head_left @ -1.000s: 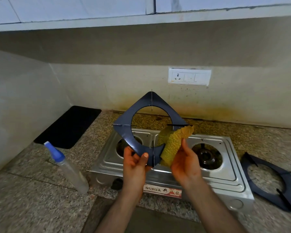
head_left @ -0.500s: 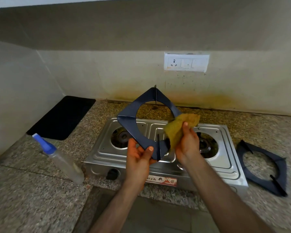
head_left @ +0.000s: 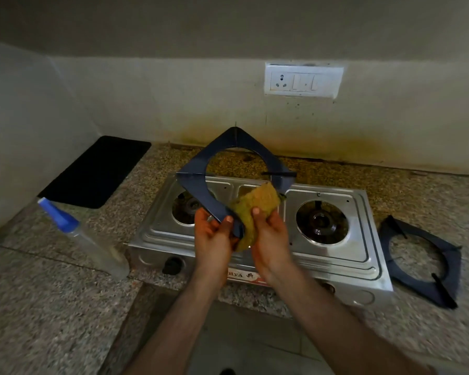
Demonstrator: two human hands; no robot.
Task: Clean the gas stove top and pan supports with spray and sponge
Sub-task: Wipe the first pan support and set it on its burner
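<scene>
Shiny pressed-steel gas stove (head_left: 333, 255), matt dark enamelled metal pan support (head_left: 201, 196), coarse fibrous yellow-green sponge (head_left: 255, 207), clear plastic spray bottle (head_left: 92, 239) with glossy blue nozzle, speckled polished granite tabletop (head_left: 52, 307), matt black mat (head_left: 98, 169)

Two bare forearms reach into view from the bottom edge, with no sleeves, watch or bracelet showing on them. The left hand (head_left: 214, 234) and right hand (head_left: 268, 236) are ungloved, with short, pale fingernails and ringless fingers.
</scene>
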